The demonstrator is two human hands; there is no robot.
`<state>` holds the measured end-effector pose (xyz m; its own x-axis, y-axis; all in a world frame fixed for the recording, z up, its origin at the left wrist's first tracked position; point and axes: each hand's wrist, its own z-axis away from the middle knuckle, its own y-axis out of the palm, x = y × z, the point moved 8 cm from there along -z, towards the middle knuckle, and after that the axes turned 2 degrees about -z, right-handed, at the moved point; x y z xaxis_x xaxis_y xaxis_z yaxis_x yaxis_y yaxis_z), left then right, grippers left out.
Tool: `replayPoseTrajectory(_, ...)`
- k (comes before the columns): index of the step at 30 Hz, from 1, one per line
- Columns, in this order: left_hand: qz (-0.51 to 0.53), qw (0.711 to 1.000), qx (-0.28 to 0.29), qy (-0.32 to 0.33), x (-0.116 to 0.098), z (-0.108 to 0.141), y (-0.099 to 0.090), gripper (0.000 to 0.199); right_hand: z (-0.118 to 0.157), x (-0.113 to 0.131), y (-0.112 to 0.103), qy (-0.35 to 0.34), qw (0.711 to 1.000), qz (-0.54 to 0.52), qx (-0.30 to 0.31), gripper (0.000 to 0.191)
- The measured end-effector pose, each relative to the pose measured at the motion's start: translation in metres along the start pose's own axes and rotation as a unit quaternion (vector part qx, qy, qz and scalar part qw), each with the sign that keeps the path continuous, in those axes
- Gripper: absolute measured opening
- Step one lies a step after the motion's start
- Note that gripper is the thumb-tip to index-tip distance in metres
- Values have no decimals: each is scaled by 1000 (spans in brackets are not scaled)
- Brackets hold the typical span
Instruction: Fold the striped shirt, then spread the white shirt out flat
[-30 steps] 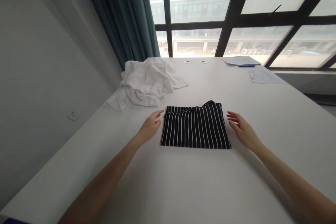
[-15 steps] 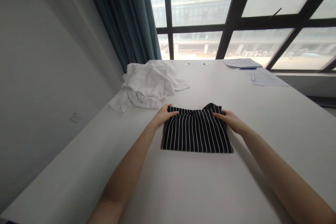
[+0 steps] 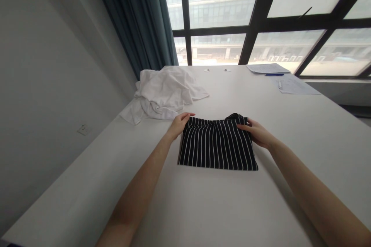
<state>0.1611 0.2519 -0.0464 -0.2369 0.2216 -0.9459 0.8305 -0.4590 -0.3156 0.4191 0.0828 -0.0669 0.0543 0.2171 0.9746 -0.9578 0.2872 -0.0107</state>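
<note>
Daylight is pouring through a tall window with dark frames point(image 3: 220, 7), a dark teal curtain point(image 3: 136, 19) is hanging at its left, and a pale wall point(image 3: 43, 85) with a small wall socket point(image 3: 84, 129) is running along a long white counter point(image 3: 203, 216). Toward the far end, a crumpled white garment point(image 3: 162, 92) is lying in a loose heap, two small round discs point(image 3: 206, 70) are sitting near the far edge, and sheets of paper point(image 3: 292, 85) are lying at the far right with a blue pen point(image 3: 274, 74) resting on the counter beside them.

Nearer the person, a black-and-white striped garment point(image 3: 217, 142) is lying folded flat, just beside the white heap, with a dark looped edge point(image 3: 236, 116) rising at its top. The left hand point(image 3: 179, 125) is resting at the garment's upper left corner, and the right hand point(image 3: 256, 133) is lying over its upper right corner, its fingers point(image 3: 242, 126) on the cloth — both hands are touching the stripes, well apart from each other, but whether either grip is pinching the fabric or only resting there, the view is not showing
</note>
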Motion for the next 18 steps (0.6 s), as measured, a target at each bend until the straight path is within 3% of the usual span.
replayPoseTrajectory(3,9,1000,-15,11,3,-2,-2,21,-1,-1,-4,-1,1000,-4,-14,34)
replayPoseTrajectory(8,-3,998,-47,-50,27,-5,-10,22,-3,-9,-8,21,999,-30,-17,33)
replayPoseTrajectory(12,-34,997,-48,-56,32,-7,-13,17,-4,-12,-7,27,999,-13,-25,29)
replayPoseTrajectory(15,-77,994,-76,-25,17,-6,-16,16,-1,-10,-5,33,999,5,-30,27)
replayPoseTrajectory(18,-194,972,-85,100,-24,4,-4,20,2,-5,0,23,999,19,-13,32)
